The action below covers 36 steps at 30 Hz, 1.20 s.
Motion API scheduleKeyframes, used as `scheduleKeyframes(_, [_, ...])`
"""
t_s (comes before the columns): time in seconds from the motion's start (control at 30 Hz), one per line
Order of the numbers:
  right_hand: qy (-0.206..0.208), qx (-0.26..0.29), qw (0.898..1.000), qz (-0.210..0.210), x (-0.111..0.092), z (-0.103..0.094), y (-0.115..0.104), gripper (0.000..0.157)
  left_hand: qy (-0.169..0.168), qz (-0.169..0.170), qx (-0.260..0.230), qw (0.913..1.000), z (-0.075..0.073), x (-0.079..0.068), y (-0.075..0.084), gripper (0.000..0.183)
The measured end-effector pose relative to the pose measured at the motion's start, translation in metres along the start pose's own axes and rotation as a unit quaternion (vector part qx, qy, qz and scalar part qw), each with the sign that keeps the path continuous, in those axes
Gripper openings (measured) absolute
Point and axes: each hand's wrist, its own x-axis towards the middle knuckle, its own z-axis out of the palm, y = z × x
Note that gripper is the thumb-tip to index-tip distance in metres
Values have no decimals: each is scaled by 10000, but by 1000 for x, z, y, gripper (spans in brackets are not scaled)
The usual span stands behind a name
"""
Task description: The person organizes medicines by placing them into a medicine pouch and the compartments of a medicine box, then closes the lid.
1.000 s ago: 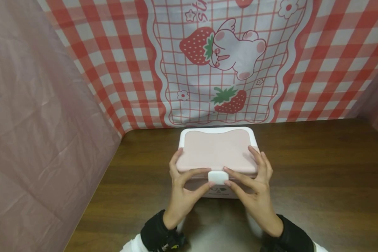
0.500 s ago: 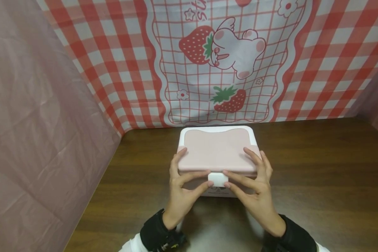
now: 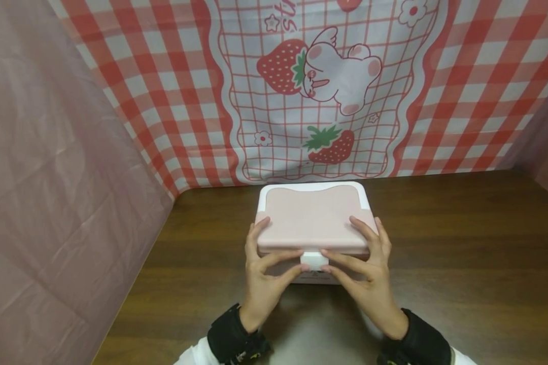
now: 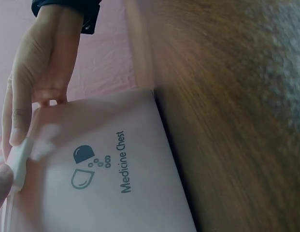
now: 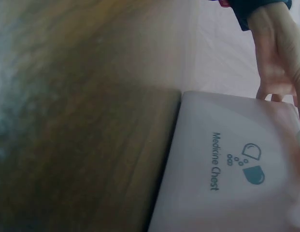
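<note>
A pale pink medicine chest (image 3: 315,218) with a white-edged lid sits on the table against the back cloth. At its front is a white latch (image 3: 314,260). My left hand (image 3: 259,279) pinches the latch's left end, index finger above and thumb below, while another finger rests on the lid's left side. My right hand (image 3: 375,281) pinches the right end the same way, with a fingertip on the lid. In the left wrist view, the chest's front (image 4: 92,145) shows a capsule print and the words "Medicine Chest"; the right wrist view shows the same print.
The brown wooden table (image 3: 461,253) extends to both sides of the chest. A red-and-white checked cloth (image 3: 169,101) with strawberries hangs behind it. Pinkish cloth (image 3: 73,203) hangs at the left, with more at the far right.
The latch sits slightly lower against the chest's front, and the index fingers have come down with it. Fingertips on the lid have shifted a little inward, most visibly on the right hand.
</note>
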Motion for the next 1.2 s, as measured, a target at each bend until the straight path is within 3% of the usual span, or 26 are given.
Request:
scheduleKeyframes(0.2, [132, -71, 9999, -66, -1, 2, 0, 24, 106, 42, 77, 9999, 1, 0, 0, 25])
scheduleKeyframes(0.53, [323, -248, 9992, 30, -6, 5, 9, 36, 292, 25, 432, 9986, 4, -3, 2, 27])
scheduleKeyframes(0.63, [208, -319, 9992, 132, -7, 2, 12, 44, 297, -159, 596, 9977, 4, -4, 2, 46])
scheduleKeyframes(0.77, [6, -433, 9982, 415, -6, -5, 14, 73, 208, -515, 762, 9955, 2, -2, -1, 88])
scheduleKeyframes(0.9, [-110, -279, 9960, 839, -3, -10, 15, 96, -62, -1045, 668, 9923, -3, 3, -5, 115])
scheduleKeyframes(0.97, [-194, -131, 9908, 1335, -2, -11, 15, 104, -234, -1465, 540, 9875, -6, 4, -8, 121])
scheduleKeyframes(1.1, [-519, 85, 9647, 2580, -1, -12, 14, 117, -417, -2218, 189, 9740, -8, 5, -10, 126])
scheduleKeyframes(1.2, [-705, 55, 9509, 3013, 0, -14, 13, 118, -438, -2420, 59, 9693, -6, 6, -11, 126])
